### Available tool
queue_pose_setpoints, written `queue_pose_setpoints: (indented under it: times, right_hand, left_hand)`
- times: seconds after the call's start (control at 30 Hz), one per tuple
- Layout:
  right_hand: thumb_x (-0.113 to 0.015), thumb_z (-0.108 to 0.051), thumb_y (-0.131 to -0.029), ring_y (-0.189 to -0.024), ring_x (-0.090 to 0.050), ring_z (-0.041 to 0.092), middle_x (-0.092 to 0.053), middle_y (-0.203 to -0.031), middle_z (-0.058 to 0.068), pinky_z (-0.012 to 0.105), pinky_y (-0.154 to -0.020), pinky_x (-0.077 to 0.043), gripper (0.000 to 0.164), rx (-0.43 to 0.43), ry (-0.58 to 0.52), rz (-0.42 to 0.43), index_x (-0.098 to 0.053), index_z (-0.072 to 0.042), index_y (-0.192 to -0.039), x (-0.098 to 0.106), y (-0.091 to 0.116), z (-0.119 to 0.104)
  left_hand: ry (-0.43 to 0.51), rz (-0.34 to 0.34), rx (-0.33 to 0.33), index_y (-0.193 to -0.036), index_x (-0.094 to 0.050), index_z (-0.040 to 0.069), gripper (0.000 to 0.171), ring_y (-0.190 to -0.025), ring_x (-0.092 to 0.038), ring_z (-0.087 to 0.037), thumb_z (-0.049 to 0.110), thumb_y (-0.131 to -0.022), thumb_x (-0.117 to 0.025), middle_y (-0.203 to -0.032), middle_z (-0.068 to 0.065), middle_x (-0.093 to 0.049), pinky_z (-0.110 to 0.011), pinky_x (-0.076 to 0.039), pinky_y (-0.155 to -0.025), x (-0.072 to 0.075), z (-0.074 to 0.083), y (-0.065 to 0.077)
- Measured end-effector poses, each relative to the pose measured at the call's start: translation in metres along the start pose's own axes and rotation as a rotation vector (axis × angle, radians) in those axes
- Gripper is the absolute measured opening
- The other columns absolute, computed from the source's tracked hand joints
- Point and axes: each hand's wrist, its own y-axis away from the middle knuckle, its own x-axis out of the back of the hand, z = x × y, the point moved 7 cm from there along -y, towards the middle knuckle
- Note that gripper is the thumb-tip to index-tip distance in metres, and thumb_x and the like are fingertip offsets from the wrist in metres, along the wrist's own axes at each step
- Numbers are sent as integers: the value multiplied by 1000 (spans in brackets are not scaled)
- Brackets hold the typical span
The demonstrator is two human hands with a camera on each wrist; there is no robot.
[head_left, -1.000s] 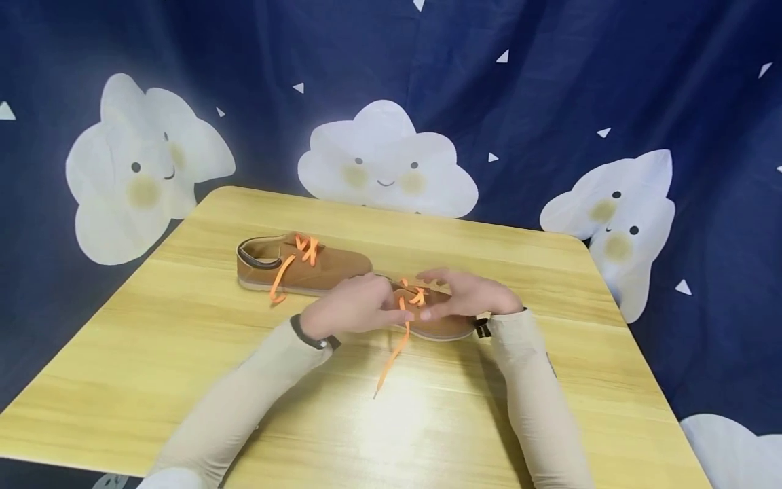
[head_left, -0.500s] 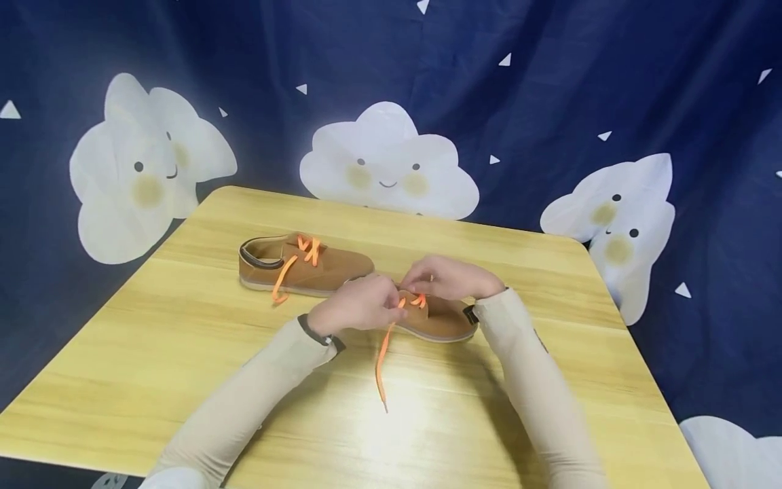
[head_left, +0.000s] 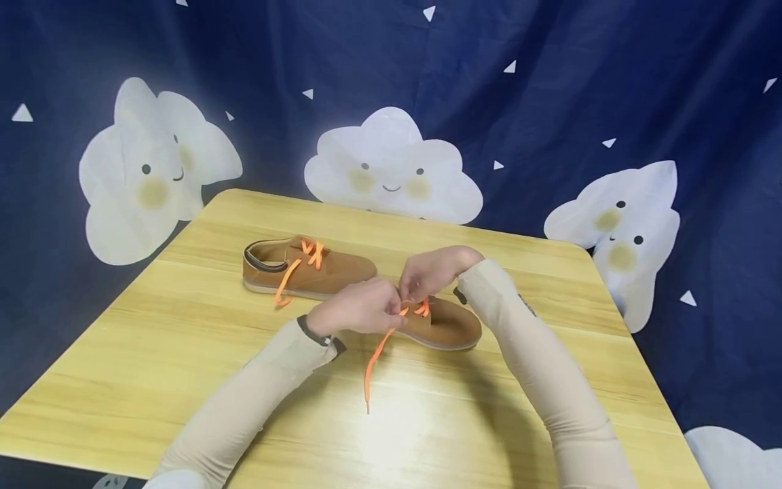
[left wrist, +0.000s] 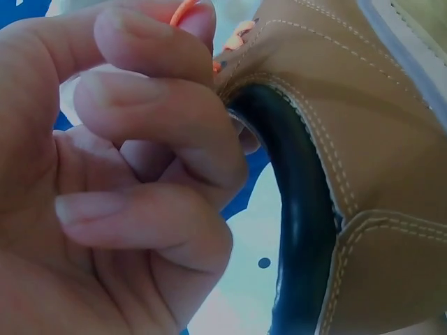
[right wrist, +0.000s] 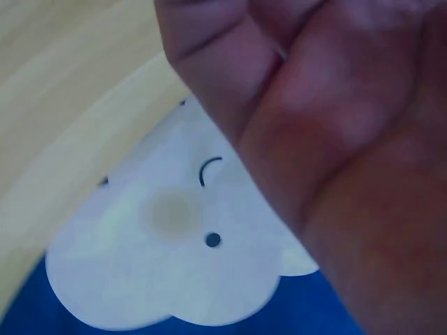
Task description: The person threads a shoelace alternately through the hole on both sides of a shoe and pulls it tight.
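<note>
A brown shoe (head_left: 449, 324) with orange lacing lies on the table in the head view, its toe to the right. My left hand (head_left: 357, 305) is at its opening and pinches the orange shoelace (head_left: 374, 360), whose loose end hangs toward the table's front. In the left wrist view the lace (left wrist: 183, 10) passes between thumb and forefinger, beside the shoe's dark collar (left wrist: 297, 188). Over the eyelets, my right hand (head_left: 436, 270) bends down with curled fingers drawn together at the lacing; its fingertips are partly hidden. The right wrist view shows mostly palm (right wrist: 335, 125).
A second brown shoe (head_left: 342, 272) with orange laces stands behind and to the left, close to my left hand. Both shoes are on a pale wooden table (head_left: 183, 353). A dark blue curtain with white clouds (head_left: 391, 170) hangs behind it.
My right hand has come in from the shoe's right side to the lacing, its fingers closing together and its wrist rising. My left hand stays nearly in place; the hanging lace end has swung.
</note>
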Motion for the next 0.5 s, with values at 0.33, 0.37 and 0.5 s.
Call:
queue_pose_setpoints:
  times: [0.33, 0.37, 0.5]
  right_hand:
    - [-65, 3, -92, -72, -58, 7, -71, -82, -1, 22, -72, -50, 18, 57, -154, 183, -80, -7, -96, -6, 12, 12]
    - [-65, 2, -92, -73, -59, 7, -71, -83, -2, 23, -73, -52, 18, 63, -150, 216, -79, -9, -94, -6, 15, 12]
    - [-67, -1, -94, -78, -63, 8, -75, -90, -4, 26, -77, -55, 19, 97, -149, 328, -81, -14, -99, -7, 21, 11]
  left_hand:
    - [11, -10, -37, -61, -60, 19, 37, -46, -37, -3, 24, -96, -70, -53, 12, -47, -18, -26, -43, -2, 9, 3]
    - [1, -4, -40, -59, -56, 20, 40, -46, -36, -3, 23, -96, -70, -52, 12, -44, -18, -25, -43, -1, 10, 3]
    - [-50, 6, -25, -53, -45, 22, 49, -46, -32, -3, 23, -94, -71, -50, 12, -36, -18, -21, -43, -1, 11, 5]
